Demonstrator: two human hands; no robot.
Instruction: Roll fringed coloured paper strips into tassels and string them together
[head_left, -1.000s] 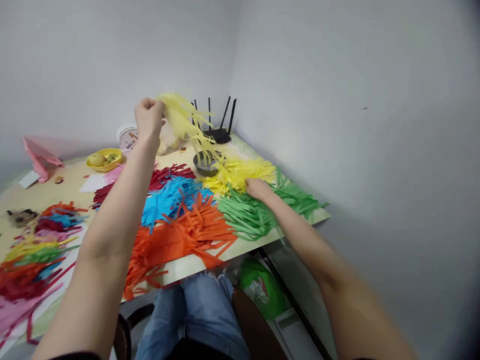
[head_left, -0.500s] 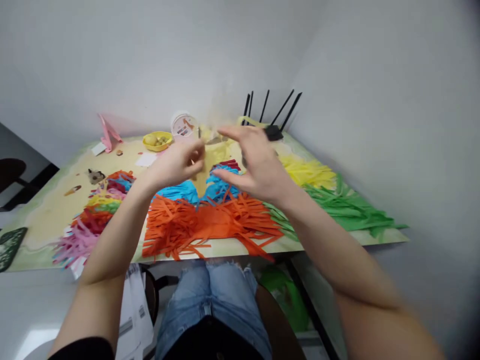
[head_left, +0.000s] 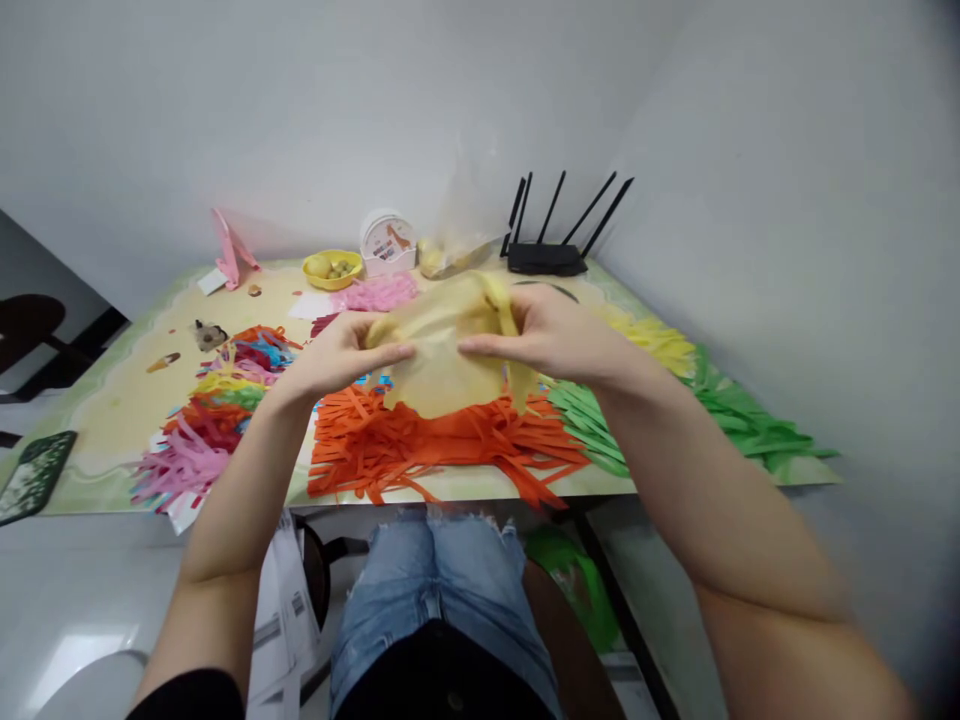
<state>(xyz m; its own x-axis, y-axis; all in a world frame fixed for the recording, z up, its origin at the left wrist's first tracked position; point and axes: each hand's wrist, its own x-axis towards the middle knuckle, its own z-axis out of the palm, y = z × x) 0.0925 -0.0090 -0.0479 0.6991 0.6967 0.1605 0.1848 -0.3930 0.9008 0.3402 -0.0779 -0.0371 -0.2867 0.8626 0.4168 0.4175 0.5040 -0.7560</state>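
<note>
Both hands hold up a thin, pale yellow sheet of tissue paper (head_left: 444, 365), slightly see-through, with ragged hanging edges. My left hand (head_left: 341, 352) grips its left side, thumb on the near face. On the other side my right hand (head_left: 551, 335) pinches it, the thumb in front and a folded yellow strip by the fingers. Below the sheet lies orange fringed paper (head_left: 435, 442) along the table's front edge. Blue fringed paper behind it is mostly covered by the sheet and hands.
Green fringed paper (head_left: 750, 415) and yellow fringed paper (head_left: 656, 340) lie right. Mixed-colour fringes (head_left: 199, 435) lie left, near a phone (head_left: 36, 475). Along the wall stand a black router (head_left: 546, 260), a clear bag (head_left: 465, 225), a white box (head_left: 388, 245) and a yellow bowl (head_left: 332, 282).
Both hands, apart and without the sheet half a second ago, now hold the yellow tissue paper between them. The view has shifted slightly, and pink fringe at the back shows more fully.
</note>
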